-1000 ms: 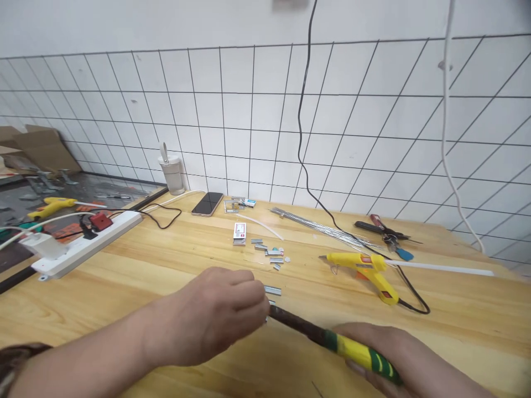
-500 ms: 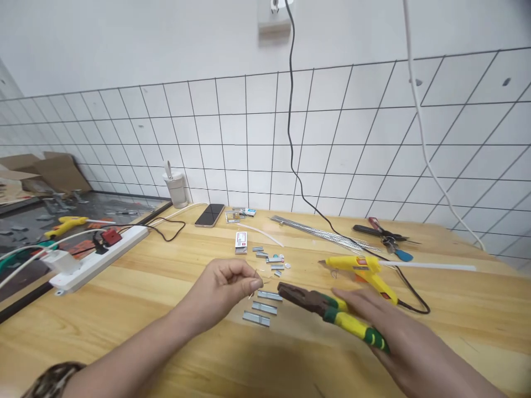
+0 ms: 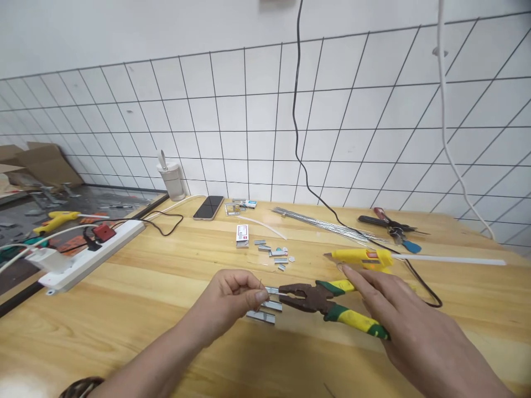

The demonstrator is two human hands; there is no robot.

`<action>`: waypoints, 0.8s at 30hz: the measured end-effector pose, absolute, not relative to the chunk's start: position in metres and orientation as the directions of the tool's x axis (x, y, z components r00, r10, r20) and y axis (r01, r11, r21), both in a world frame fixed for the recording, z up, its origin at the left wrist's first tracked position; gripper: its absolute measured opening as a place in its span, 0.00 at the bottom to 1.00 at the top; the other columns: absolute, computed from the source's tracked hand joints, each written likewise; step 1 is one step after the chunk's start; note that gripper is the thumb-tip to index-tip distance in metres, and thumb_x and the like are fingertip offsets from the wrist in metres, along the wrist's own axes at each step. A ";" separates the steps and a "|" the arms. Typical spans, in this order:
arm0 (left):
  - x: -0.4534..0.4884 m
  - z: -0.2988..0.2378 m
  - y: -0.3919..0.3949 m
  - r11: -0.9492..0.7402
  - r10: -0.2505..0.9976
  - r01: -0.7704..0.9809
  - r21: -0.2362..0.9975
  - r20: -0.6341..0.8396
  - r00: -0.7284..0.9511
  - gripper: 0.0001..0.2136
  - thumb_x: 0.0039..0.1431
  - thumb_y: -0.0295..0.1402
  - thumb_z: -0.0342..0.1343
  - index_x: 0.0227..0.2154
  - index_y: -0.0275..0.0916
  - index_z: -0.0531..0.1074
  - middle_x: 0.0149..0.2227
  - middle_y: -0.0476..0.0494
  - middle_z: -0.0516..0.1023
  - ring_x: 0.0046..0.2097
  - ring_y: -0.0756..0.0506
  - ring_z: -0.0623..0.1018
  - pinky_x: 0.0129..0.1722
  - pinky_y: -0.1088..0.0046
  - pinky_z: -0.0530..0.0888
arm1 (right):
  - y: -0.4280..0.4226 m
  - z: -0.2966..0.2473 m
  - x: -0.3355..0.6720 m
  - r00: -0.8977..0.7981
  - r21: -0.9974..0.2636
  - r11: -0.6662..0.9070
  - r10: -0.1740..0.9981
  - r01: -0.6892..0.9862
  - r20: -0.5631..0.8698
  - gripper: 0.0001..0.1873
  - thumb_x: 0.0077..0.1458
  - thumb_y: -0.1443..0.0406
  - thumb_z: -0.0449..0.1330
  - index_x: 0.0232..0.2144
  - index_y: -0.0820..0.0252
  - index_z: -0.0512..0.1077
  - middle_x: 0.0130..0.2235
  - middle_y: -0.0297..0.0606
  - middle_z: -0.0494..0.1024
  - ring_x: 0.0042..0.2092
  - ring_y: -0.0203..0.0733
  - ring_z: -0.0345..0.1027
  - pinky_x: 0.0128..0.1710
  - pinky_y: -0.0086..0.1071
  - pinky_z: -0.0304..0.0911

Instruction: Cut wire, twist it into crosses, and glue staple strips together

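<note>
My left hand (image 3: 234, 296) pinches a thin piece of metal wire (image 3: 261, 283) between thumb and fingertips; most of the wire is hidden or too fine to follow. My right hand (image 3: 409, 318) is wrapped around the yellow-green handles of a pair of combination pliers (image 3: 309, 297). The handles are spread and the jaws stand slightly apart, pointing left at the wire by my left fingertips. I cannot tell whether the jaws touch it. Under the fingers and jaws lie several staple strips (image 3: 261, 317), partly covered.
A yellow glue gun (image 3: 363, 257) lies just beyond my right hand. Farther back are a small white box (image 3: 242, 236), short staple strips (image 3: 277, 254), a bundle of metal wires (image 3: 319, 224), a phone (image 3: 208, 208) and keys (image 3: 398, 235). A power strip (image 3: 99, 254) sits left.
The pliers have moved left to my left fingertips, and their handles have spread wider. My left hand keeps its pinch. The view has tilted down slightly.
</note>
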State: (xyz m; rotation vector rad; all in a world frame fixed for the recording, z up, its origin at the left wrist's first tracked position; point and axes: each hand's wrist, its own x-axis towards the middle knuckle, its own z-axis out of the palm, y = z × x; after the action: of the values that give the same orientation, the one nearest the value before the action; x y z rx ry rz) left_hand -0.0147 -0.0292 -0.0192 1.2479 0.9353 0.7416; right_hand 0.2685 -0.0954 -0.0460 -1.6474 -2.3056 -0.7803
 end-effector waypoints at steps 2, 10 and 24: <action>-0.014 -0.019 -0.029 0.184 0.875 0.034 0.982 -0.179 0.450 0.13 0.41 0.39 0.65 0.19 0.33 0.73 0.17 0.52 0.69 0.21 0.55 0.60 0.20 0.79 0.53 | -0.096 -0.047 0.267 -0.376 0.320 0.248 0.814 0.914 0.443 0.46 0.33 0.80 0.46 0.60 0.61 0.53 0.51 0.45 0.70 0.48 0.49 0.67 0.28 0.29 0.71; -0.011 -0.023 -0.031 0.211 0.856 0.045 0.977 -0.206 0.473 0.11 0.42 0.37 0.65 0.19 0.34 0.74 0.17 0.53 0.69 0.20 0.55 0.61 0.21 0.79 0.55 | -0.097 -0.044 0.264 -0.401 0.388 0.226 0.791 0.894 0.463 0.42 0.37 0.80 0.45 0.58 0.60 0.57 0.49 0.45 0.72 0.47 0.48 0.68 0.23 0.27 0.69; -0.012 -0.028 -0.030 0.227 0.836 0.020 0.974 -0.205 0.508 0.11 0.43 0.37 0.65 0.20 0.33 0.73 0.19 0.51 0.71 0.24 0.53 0.66 0.26 0.79 0.58 | -0.098 -0.044 0.264 -0.458 0.462 0.238 0.765 0.854 0.453 0.35 0.43 0.80 0.44 0.55 0.62 0.60 0.45 0.45 0.74 0.44 0.48 0.69 0.21 0.25 0.66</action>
State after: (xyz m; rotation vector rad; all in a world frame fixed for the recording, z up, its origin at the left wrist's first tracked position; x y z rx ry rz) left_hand -0.0120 -0.0303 -0.0283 1.2223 0.8851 0.6774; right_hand 0.2638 -0.0980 -0.0440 -1.5566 -2.3648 -1.0202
